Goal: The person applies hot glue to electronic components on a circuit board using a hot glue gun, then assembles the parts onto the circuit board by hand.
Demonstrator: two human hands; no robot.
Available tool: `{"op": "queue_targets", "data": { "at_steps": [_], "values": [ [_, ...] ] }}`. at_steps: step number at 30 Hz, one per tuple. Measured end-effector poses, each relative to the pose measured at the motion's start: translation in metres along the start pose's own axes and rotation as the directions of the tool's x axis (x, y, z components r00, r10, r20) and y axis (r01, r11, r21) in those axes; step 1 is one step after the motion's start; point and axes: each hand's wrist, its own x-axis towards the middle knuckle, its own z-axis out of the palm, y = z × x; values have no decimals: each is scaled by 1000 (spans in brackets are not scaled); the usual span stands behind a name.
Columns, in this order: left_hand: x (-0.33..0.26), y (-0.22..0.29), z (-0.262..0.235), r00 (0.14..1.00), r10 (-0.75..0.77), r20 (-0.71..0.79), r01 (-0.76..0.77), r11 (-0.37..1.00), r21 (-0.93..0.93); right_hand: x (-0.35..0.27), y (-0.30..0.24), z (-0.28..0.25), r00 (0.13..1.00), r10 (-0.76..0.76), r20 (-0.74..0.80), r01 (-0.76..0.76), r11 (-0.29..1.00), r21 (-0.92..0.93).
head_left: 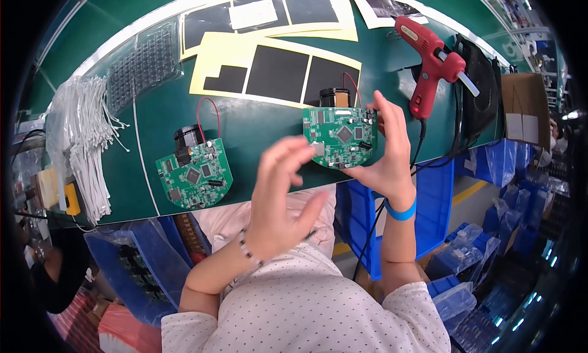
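Note:
A green circuit board (340, 137) with a black camera module and a red wire at its far edge is in my right hand (391, 146). The fingers and thumb of that hand grip the board at its right and near edges. My left hand (283, 197) hovers just left of the board, its fingers and thumb apart and slightly blurred, with nothing visible in it. A second green circuit board (195, 174), also with a black module and a red wire, lies on the green table (257, 123) to the left.
Yellow sheets (202, 86) with black adhesive pieces lie at the back. A red hot glue gun (429, 65) with its cord rests at the right. White cable ties (89, 145) and a clear plastic tray (147, 56) are at the left. Blue bins (435, 212) stand below the table edge.

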Motion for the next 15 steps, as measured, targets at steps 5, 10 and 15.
{"op": "queue_targets", "data": {
  "at_steps": [5,10,15],
  "values": [
    [27,-37,23,944,160,-289,-168,986,-3,-15,-5,10,990,78,-115,-69,994,82],
    [15,-34,16,981,-16,-193,-34,967,-253,-33,-7,12,992,66,-111,-47,985,167],
    [-3,-30,8,979,-67,-195,8,958,-285,-53,-15,12,998,63,-7,-59,963,263]
  ]
}}
